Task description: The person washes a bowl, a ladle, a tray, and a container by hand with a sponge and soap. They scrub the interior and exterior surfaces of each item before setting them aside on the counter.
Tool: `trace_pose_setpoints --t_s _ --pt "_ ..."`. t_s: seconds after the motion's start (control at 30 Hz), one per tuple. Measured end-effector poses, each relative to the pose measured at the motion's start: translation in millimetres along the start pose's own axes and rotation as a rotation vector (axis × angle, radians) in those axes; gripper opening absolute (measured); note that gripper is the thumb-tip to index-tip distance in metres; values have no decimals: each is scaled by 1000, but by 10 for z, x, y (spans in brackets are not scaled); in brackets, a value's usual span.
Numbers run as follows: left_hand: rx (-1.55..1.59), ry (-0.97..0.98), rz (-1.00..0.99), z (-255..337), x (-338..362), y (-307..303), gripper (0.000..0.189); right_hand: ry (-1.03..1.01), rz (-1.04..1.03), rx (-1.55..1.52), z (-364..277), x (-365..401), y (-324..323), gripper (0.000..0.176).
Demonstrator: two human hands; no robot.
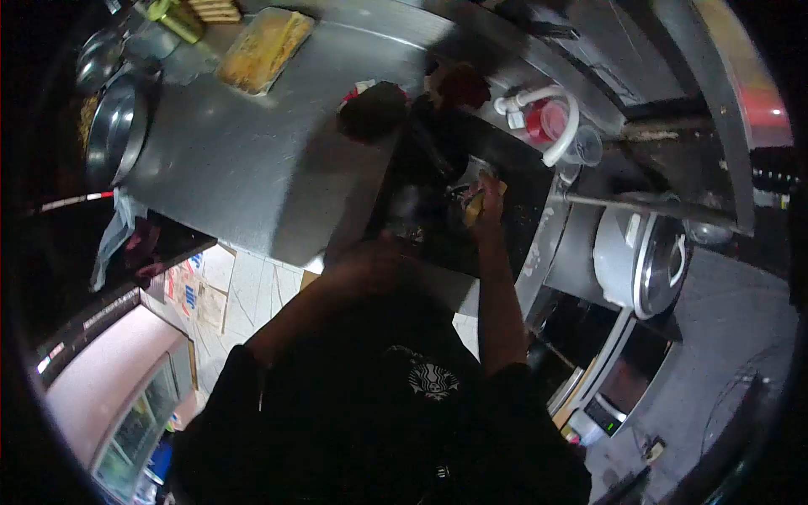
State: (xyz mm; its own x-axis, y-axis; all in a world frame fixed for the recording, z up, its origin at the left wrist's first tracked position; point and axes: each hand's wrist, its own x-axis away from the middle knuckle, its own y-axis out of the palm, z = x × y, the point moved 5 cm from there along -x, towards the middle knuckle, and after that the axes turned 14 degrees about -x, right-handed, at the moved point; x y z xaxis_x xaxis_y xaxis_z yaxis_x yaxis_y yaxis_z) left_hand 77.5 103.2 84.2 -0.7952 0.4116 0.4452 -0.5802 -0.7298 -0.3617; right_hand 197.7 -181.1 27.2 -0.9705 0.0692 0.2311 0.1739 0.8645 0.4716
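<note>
My right hand is over the dark sink, its fingers closed around a yellow sponge. Beside those fingers lies a small shiny item that I cannot make out clearly. Near the sink's left front edge, my left hand is dark and smeared, so its fingers cannot be told apart. A dark round object with a red and white edge stands on the steel counter, left of the sink.
A white curved faucet rises at the sink's right back, by a red cup. A white rice cooker stands at right. A tray of yellow food and a metal bowl are at the left.
</note>
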Motion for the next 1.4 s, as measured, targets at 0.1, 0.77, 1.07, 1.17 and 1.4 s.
trace_pose_setpoints --t_s 0.1,0.77,1.07,1.17,1.4 --pt "-658 26 341 -293 79 -642 28 -133 33 347 -40 287 -317 31" --pt "-979 -374 915 -484 -467 -1472 43 296 530 365 -160 1288 -993 51" --pt "-996 515 -34 20 -2033 1535 25 -53 571 28 -94 2043 -1753 53" --pt "-960 308 -222 -268 -2504 2305 24 166 662 -219 -546 2182 -1382 53" --pt "-1192 470 -378 -423 -2819 3342 24 195 721 -289 -968 2827 -1302 54"
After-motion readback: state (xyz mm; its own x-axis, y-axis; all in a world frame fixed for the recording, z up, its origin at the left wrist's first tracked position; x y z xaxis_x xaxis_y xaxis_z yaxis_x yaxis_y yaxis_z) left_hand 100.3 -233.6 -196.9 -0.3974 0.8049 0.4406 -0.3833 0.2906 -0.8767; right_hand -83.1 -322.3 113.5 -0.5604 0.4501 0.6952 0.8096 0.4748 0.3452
